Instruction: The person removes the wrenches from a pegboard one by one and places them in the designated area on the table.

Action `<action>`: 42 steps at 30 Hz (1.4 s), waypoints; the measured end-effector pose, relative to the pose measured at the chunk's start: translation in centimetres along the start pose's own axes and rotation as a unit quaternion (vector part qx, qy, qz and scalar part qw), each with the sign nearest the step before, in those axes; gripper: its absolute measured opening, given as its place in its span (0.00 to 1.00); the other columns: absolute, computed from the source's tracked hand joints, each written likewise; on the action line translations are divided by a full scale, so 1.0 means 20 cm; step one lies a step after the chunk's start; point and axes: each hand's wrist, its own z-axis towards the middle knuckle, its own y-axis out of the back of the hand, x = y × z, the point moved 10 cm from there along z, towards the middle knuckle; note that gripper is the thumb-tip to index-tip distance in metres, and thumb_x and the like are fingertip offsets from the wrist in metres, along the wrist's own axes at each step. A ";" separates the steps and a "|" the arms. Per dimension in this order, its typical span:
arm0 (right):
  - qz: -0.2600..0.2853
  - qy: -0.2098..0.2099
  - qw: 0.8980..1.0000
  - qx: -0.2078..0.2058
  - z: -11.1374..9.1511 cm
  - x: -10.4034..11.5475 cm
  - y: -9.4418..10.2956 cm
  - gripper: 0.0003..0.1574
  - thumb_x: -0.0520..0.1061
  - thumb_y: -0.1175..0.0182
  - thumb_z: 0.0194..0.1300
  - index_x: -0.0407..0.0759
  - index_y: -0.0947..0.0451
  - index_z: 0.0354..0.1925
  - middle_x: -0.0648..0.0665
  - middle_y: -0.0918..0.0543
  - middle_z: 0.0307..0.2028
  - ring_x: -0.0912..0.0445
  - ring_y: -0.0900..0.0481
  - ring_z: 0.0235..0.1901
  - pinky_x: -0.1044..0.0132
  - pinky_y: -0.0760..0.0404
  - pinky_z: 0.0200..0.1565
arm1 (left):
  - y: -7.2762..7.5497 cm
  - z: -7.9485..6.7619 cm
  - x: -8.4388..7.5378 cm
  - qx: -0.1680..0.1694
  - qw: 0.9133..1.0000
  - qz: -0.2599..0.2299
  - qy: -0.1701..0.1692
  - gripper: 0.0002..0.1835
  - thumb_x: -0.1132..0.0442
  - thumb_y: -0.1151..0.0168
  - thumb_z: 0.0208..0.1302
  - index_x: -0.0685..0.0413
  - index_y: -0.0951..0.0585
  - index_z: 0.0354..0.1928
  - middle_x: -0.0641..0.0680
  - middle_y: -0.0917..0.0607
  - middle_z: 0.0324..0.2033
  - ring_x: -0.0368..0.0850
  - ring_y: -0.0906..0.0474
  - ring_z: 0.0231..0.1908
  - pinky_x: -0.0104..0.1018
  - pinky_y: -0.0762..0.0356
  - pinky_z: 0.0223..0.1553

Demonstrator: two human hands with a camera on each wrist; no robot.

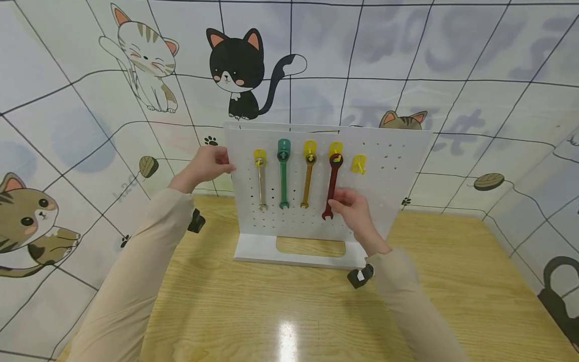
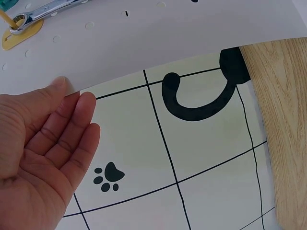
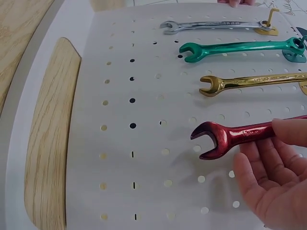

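Observation:
A white pegboard (image 1: 384,186) stands upright on the table. My left hand (image 1: 208,163) pinches its left edge, thumb in front and fingers behind in the left wrist view. With my right hand (image 1: 355,208) I hold a red combination wrench (image 1: 332,186) by its shank, thumb on top and fingers beneath. Its open end points down, and its ring end is at a yellow hook (image 1: 335,147). To the left hang a gold wrench (image 1: 307,183), a green wrench (image 1: 283,183) and a silver wrench (image 1: 261,186), each by its ring end.
Right of the red wrench, another yellow hook (image 1: 359,164) holds nothing. The board's white base (image 1: 255,247) has a rounded cutout and sits on a wooden table (image 1: 253,306). Close behind is a wall covering (image 1: 325,60) printed with cats and grid lines.

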 end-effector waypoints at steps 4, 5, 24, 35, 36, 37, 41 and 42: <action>-0.007 0.007 1.000 0.002 -0.01 0.00 0.00 0.14 0.36 0.42 0.63 0.30 0.24 0.46 0.43 0.19 0.36 0.61 0.25 0.33 0.62 0.26 0.41 | 0.00 0.00 0.01 0.000 1.000 0.000 0.001 0.06 0.69 0.38 0.59 0.67 0.23 0.29 0.61 0.18 0.27 0.53 0.24 0.31 0.42 0.31 0.37; -0.008 0.008 1.000 0.003 -0.01 0.00 0.01 0.13 0.36 0.42 0.64 0.30 0.24 0.46 0.43 0.19 0.36 0.61 0.25 0.33 0.61 0.26 0.41 | 0.00 0.00 0.01 0.000 1.000 0.001 0.001 0.06 0.69 0.38 0.59 0.67 0.23 0.29 0.61 0.18 0.26 0.53 0.24 0.31 0.42 0.31 0.37; 0.015 0.059 0.998 0.002 -0.14 0.08 0.01 0.09 0.33 0.42 0.63 0.26 0.25 0.40 0.42 0.19 0.32 0.63 0.22 0.29 0.71 0.22 0.35 | 0.00 -0.01 0.01 -0.001 1.000 -0.003 0.004 0.06 0.70 0.38 0.59 0.67 0.23 0.29 0.62 0.18 0.27 0.53 0.23 0.31 0.43 0.30 0.38; 0.054 0.060 0.997 0.020 -0.21 0.12 0.01 0.09 0.31 0.42 0.62 0.24 0.26 0.40 0.49 0.19 0.29 0.63 0.21 0.29 0.68 0.20 0.35 | 0.00 0.00 0.01 0.001 1.000 0.000 0.005 0.06 0.70 0.38 0.59 0.68 0.23 0.30 0.62 0.18 0.28 0.54 0.23 0.32 0.45 0.30 0.39; 0.060 0.058 0.996 0.025 -0.22 0.12 0.01 0.09 0.31 0.42 0.62 0.24 0.26 0.40 0.50 0.20 0.29 0.63 0.21 0.28 0.68 0.20 0.35 | 0.00 0.00 0.01 0.001 1.000 0.000 0.005 0.06 0.69 0.38 0.59 0.68 0.23 0.30 0.62 0.18 0.28 0.54 0.23 0.32 0.45 0.30 0.39; 0.068 0.056 0.996 0.030 -0.23 0.13 0.00 0.09 0.31 0.42 0.62 0.23 0.27 0.40 0.50 0.20 0.28 0.63 0.21 0.28 0.67 0.20 0.35 | 0.00 0.00 0.01 0.001 1.000 0.001 0.005 0.06 0.69 0.38 0.59 0.68 0.23 0.30 0.62 0.18 0.27 0.54 0.23 0.31 0.45 0.30 0.39; 0.102 0.046 0.992 0.053 -0.25 0.16 -0.01 0.09 0.31 0.43 0.63 0.23 0.28 0.40 0.52 0.20 0.27 0.62 0.22 0.28 0.67 0.20 0.35 | 0.00 -0.01 0.01 -0.001 1.000 0.001 0.002 0.06 0.70 0.38 0.59 0.68 0.23 0.29 0.61 0.18 0.27 0.53 0.23 0.31 0.43 0.30 0.38; 0.108 0.044 0.991 0.058 -0.26 0.17 -0.01 0.08 0.31 0.43 0.63 0.24 0.27 0.39 0.53 0.20 0.27 0.62 0.22 0.28 0.67 0.20 0.35 | 0.00 -0.01 0.00 -0.002 1.000 0.001 0.001 0.06 0.70 0.38 0.59 0.67 0.23 0.29 0.61 0.18 0.27 0.53 0.23 0.31 0.42 0.30 0.37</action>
